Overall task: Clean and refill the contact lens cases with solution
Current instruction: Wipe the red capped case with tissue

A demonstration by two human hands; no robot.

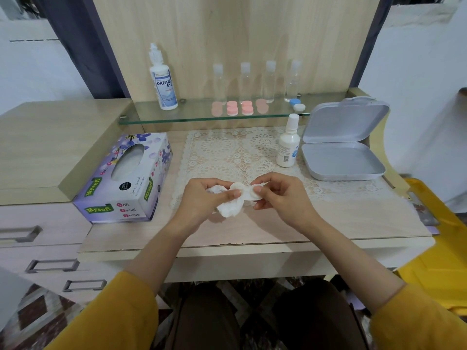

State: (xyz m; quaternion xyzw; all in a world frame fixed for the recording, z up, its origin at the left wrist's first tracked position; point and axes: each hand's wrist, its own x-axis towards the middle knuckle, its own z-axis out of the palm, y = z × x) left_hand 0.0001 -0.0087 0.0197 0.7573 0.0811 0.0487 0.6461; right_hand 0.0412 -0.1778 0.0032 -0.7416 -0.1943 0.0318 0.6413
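Both hands hold a white two-well contact lens case (249, 192) just above the front of the lace mat (235, 152). My left hand (204, 198) is closed on a crumpled white tissue (228, 209) and its thumb presses on the case's left well. My right hand (280, 195) pinches the case's right well, with the thumb on its rim. A small white solution bottle (288, 145) stands on the mat at the right. A large solution bottle (163, 79) stands on the glass shelf (197, 117), along with pink lens cases (240, 108) and a blue-and-white case (297, 104).
A purple tissue box (126, 178) lies left of the mat. An open silver tin (341, 147) sits at the right. Several clear empty bottles (256, 82) line the back of the shelf. Drawers with handles are at the lower left, a yellow object at the right edge.
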